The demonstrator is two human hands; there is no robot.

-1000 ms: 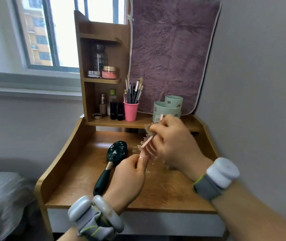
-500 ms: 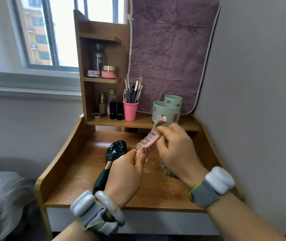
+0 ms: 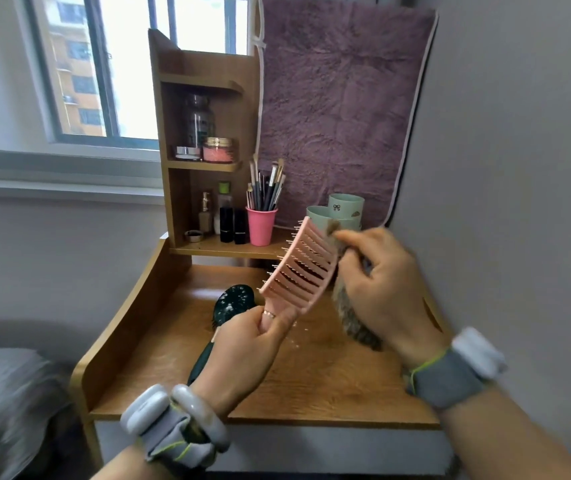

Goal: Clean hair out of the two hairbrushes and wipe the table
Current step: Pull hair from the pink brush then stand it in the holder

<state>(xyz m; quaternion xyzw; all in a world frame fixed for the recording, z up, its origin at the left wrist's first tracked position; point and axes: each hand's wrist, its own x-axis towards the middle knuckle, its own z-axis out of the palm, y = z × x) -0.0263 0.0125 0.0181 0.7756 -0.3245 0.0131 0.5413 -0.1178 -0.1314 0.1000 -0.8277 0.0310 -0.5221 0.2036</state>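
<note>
Over the wooden counter (image 3: pixel 329 386), your left grip (image 3: pixel 242 344) clamps the handle of the pink vented hairbrush (image 3: pixel 299 268). The brush now stands higher than half a second ago and has turned so that its slotted, curved plastic back faces you, with the pale-tipped pins poking away to the left. Your right grip (image 3: pixel 381 289) has climbed with it to the brush's upper right edge. Its fingers curl round a matted grey-brown wad of hair (image 3: pixel 350 317) that hangs fuzzy below the palm, and a small tuft is pinched just beside the brush head. The dark green oval hairbrush (image 3: pixel 232 303) lies as before on the counter behind your left grip, its glossy head speckled white and its handle pointing toward you. White flecks dot the grained wood under the pink brush. On the rear shelf, a smooth pink cup (image 3: pixel 261 225) bristling with makeup brushes stands left of two pale green cups (image 3: pixel 345 204). A shaggy mauve cloth (image 3: pixel 339 109) hangs behind.
</note>
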